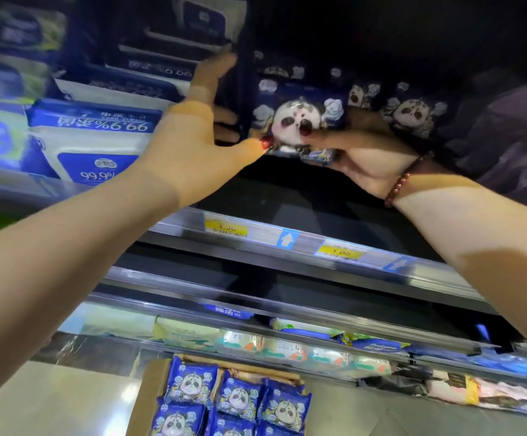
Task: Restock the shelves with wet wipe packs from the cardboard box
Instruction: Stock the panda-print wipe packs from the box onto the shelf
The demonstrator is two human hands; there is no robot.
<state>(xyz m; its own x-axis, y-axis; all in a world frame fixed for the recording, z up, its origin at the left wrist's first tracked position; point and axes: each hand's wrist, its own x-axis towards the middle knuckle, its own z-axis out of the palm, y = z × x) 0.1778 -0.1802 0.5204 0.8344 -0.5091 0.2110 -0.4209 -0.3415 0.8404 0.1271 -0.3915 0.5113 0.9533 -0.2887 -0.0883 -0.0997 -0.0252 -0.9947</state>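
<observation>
Both of my arms reach up to an upper shelf. My right hand (359, 152) grips a small blue wet wipe pack with a panda face (297, 119), thumb across its front, at the shelf's front. My left hand (193, 143) is spread with straight fingers against a dark upright pack beside it, its thumb tip touching the panda pack's lower left corner. More panda packs (410, 111) stand on the shelf to the right. The cardboard box (149, 394) lies on the floor below, holding several panda packs (237, 398).
Larger white-and-blue wipe packs (92, 143) fill the shelf on the left. A shelf rail with yellow price tags (341, 253) runs below my hands. Lower shelves hold assorted wipe packs (287, 347). A dark purple bag-like mass (507, 143) sits at the right.
</observation>
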